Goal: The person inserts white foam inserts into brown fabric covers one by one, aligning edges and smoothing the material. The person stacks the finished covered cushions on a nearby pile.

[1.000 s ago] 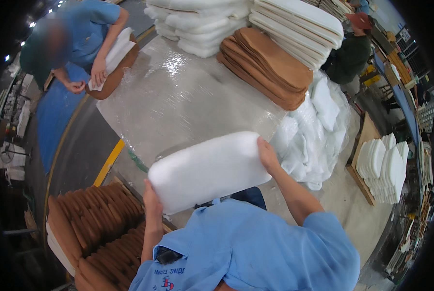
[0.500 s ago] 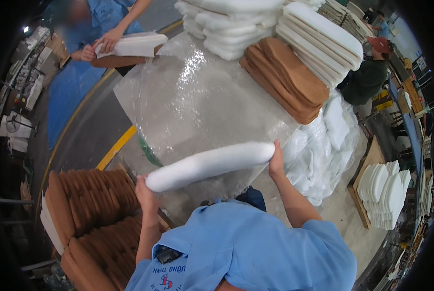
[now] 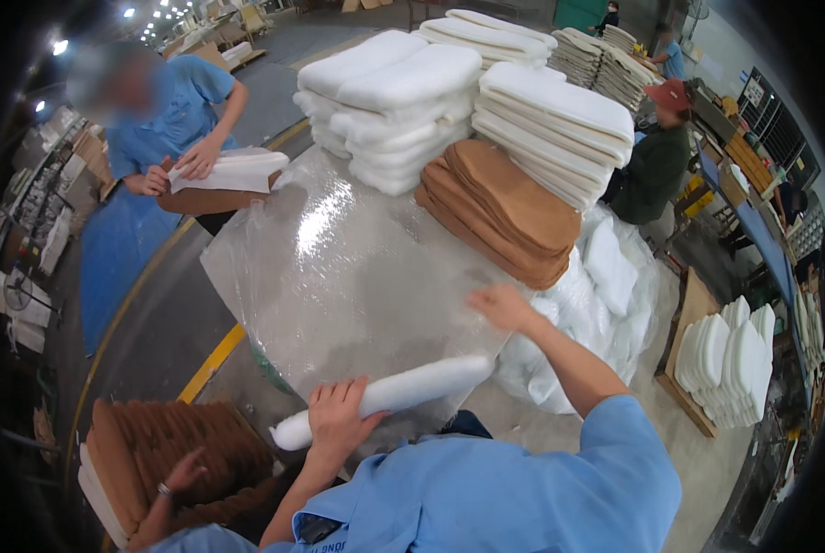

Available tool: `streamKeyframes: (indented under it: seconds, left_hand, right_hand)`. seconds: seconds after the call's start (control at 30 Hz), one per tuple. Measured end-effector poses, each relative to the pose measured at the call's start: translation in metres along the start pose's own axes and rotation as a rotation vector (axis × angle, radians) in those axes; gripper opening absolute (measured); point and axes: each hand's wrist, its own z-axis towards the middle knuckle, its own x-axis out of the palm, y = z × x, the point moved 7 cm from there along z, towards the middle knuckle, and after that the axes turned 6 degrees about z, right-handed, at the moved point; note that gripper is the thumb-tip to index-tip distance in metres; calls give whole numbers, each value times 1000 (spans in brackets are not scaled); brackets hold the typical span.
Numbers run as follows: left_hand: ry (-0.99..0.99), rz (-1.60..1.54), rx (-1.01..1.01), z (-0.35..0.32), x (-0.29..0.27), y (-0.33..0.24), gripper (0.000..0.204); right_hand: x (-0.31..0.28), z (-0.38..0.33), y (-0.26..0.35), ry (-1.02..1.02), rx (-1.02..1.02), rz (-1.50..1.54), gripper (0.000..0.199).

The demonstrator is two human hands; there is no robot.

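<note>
At lower centre, the left hand (image 3: 339,419) grips a white foam pad (image 3: 385,398). The right hand (image 3: 503,306) hovers open, apparently over the plastic-covered table (image 3: 339,267). Best support both ends.

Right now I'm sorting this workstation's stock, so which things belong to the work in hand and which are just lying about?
In hand:
- white foam pad, gripped by the left hand
- clear plastic sheet over the table, with the right hand open above it

Lying about:
- stacked white pads
- brown pad stack
- brown pads by the floor
- white pads on a pallet
</note>
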Motion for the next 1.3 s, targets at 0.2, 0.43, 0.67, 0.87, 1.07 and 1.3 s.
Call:
streamKeyframes:
  seconds: [0.2,0.43,0.67,0.87,1.07,1.3]
  left_hand:
    - [99,-9,-31,7,4,0,68]
    - [207,-67,-123,-15,14,12,70]
    - [286,-54,-171,-21,15,7,75]
    - [225,-80,-107,-5,13,9,76]
    - [415,-60,-139,-25,12,10,75]
    - [270,-156,-27,-29,25,14,47]
  right_hand:
    - [-135,94,-75,-617,184,-59,35]
    - [-128,148,-114,-491,340,-101,54]
    - [-118,186,-174,-489,277,108,52]
    - [-183,193,-180,-641,165,170,46]
    - [-193,165,-138,-744,255,-291,40]
    - [-269,131,-6,-636,-428,-102,30]
